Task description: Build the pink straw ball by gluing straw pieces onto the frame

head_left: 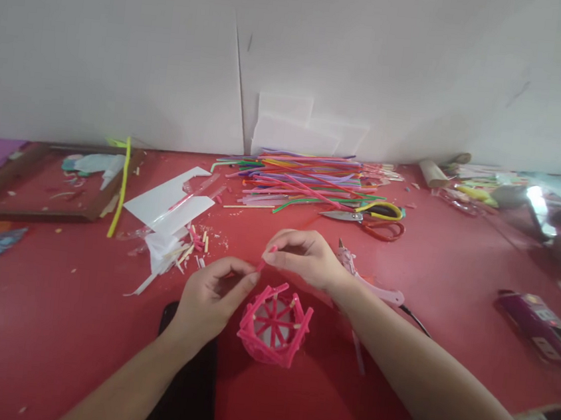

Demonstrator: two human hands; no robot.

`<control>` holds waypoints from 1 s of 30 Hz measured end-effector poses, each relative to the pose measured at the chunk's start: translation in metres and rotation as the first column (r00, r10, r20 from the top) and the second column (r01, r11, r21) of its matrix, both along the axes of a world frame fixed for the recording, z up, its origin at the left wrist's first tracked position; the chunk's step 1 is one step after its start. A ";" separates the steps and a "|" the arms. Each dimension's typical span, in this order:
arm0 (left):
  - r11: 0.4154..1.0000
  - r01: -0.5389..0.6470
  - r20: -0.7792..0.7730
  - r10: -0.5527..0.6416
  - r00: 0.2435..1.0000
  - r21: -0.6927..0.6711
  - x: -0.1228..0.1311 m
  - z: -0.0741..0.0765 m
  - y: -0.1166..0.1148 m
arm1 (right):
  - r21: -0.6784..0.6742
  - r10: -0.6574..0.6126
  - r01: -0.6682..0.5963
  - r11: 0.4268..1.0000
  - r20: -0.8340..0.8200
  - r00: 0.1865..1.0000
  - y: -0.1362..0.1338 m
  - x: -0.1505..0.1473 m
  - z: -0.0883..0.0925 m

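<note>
Left hand [211, 296], right hand [306, 256] pinch straw bit [264, 260] near basket [274, 326]; scissors [377, 217] behind.

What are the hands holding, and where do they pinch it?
A short pink straw piece. The left hand pinches its lower end and the right hand its upper end, by the fingertips.

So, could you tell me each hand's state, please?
Left hand: closed, pinching the pink straw piece.
Right hand: closed, pinching the same piece's other end.

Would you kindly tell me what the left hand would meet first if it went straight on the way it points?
Likely the pink straw piece at the fingertips of the left hand, then the right hand pinching it; depth unclear.
</note>
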State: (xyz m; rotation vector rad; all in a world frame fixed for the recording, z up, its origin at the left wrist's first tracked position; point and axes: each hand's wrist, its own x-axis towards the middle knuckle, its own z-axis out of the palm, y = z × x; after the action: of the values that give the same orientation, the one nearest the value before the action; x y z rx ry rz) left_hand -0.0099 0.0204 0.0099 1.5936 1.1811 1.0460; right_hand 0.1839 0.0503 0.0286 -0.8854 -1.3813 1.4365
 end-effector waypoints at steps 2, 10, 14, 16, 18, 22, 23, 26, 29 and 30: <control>1.000 -0.001 -0.012 0.001 1.000 0.001 0.000 0.000 -0.001 | -0.010 0.000 0.000 1.000 -0.013 1.000 0.000 0.001 0.000; 1.000 -0.023 -0.098 0.024 0.995 0.013 -0.003 -0.005 -0.001 | -0.017 -0.011 0.010 1.000 -0.062 0.998 0.006 0.013 -0.002; 0.996 -0.079 -0.121 0.083 0.989 0.040 -0.004 -0.006 -0.001 | 0.021 -0.116 0.117 0.993 -0.052 0.992 0.012 0.027 -0.002; 0.996 -0.080 -0.130 0.086 0.988 0.049 -0.003 -0.007 -0.002 | 0.032 -0.129 0.129 0.991 -0.015 0.992 0.012 0.030 -0.001; 0.995 -0.075 -0.141 0.082 0.987 0.060 -0.002 -0.006 -0.002 | 0.031 -0.103 0.102 0.994 0.030 0.994 0.009 0.028 0.000; 0.994 -0.061 -0.170 0.075 0.983 0.088 -0.001 -0.003 -0.003 | 0.054 -0.051 0.044 0.998 0.154 0.987 0.004 0.022 0.002; 0.994 -0.059 -0.177 0.075 0.981 0.095 0.000 -0.003 -0.003 | 0.060 -0.051 0.040 0.997 0.184 0.982 0.004 0.021 0.001; 0.990 -0.057 -0.198 0.082 0.977 0.126 -0.001 -0.002 -0.002 | 0.052 -0.046 0.034 0.998 0.235 0.971 0.004 0.021 0.000; 0.983 -0.056 -0.220 0.094 0.971 0.175 -0.001 -0.001 -0.002 | 0.049 -0.032 0.020 0.999 0.251 0.967 0.005 0.021 -0.001; 0.980 -0.058 -0.223 0.101 0.969 0.193 -0.001 0.000 -0.002 | 0.050 -0.028 0.016 0.999 0.250 0.968 0.006 0.021 -0.001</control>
State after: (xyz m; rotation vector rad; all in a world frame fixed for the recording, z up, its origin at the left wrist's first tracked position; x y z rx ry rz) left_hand -0.0113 0.0186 0.0094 1.8677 1.3451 1.0678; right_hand 0.2051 0.0559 0.0276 -1.0766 -1.5808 1.3022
